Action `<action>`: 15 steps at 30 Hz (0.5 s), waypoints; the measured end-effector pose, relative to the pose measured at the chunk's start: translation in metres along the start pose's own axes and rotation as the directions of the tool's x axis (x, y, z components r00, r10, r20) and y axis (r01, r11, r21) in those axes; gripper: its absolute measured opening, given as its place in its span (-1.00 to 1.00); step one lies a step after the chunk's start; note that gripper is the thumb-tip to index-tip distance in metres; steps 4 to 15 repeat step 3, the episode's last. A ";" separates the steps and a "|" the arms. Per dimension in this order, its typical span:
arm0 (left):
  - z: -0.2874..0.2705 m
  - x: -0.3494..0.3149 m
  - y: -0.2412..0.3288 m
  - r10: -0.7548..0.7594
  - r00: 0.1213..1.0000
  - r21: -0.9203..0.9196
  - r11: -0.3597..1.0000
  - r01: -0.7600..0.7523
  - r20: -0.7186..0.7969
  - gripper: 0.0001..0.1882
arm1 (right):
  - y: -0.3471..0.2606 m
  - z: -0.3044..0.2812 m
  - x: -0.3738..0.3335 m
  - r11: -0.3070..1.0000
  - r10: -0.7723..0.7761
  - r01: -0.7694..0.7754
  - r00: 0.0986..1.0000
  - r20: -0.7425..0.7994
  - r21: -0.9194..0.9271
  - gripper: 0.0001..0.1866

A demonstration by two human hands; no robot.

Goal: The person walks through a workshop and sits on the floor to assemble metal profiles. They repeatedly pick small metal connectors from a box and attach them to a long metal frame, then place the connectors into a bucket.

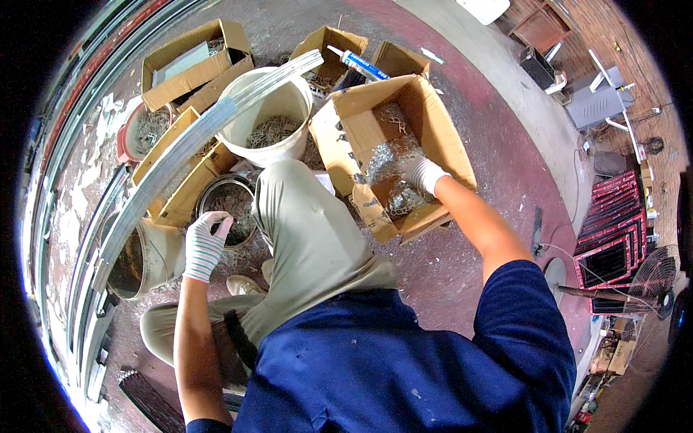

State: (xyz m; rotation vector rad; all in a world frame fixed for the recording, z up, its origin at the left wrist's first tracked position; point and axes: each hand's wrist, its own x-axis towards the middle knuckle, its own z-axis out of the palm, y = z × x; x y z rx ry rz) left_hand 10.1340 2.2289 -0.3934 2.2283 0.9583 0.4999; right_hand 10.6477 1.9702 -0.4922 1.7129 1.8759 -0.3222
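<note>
My right hand (424, 175), in a striped white glove, reaches into an open cardboard box (439, 123). Its fingers meet crumpled clear plastic wrapping (384, 162) around small metal pieces, and the fingertips are hidden there. My left hand (205, 245) wears a matching glove with bare fingertips. It hovers beside a round metal pot (229, 189) of small wire-like metal parts, its fingers curled in toward the thumb. Whatever is between them, if anything, is too small to make out. More metal bits (393, 115) lie at the far end of the box.
Long metal strips (216, 115) slant over a white bucket (263, 155) of metal parts. Around it stand a red bucket (124, 133), a tipped pale bucket (155, 256) and a cardboard box (195, 68). A sealant tube (359, 63) lies across boxes. At right are stacked frames (613, 224) and a fan (653, 285).
</note>
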 end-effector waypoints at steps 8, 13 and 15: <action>-0.002 -0.006 -0.005 -0.019 1.000 0.041 0.999 0.019 -0.003 -0.81 | -0.005 -0.019 0.001 0.948 0.172 -0.156 0.985 -0.033 0.279 -0.69; -0.002 -0.006 -0.005 -0.019 1.000 0.041 0.999 0.019 -0.003 -0.81 | -0.005 -0.019 0.001 0.948 0.172 -0.156 0.985 -0.033 0.279 -0.69; -0.002 -0.006 -0.005 -0.019 1.000 0.041 0.999 0.019 -0.003 -0.81 | -0.005 -0.019 0.001 0.948 0.172 -0.156 0.985 -0.033 0.279 -0.69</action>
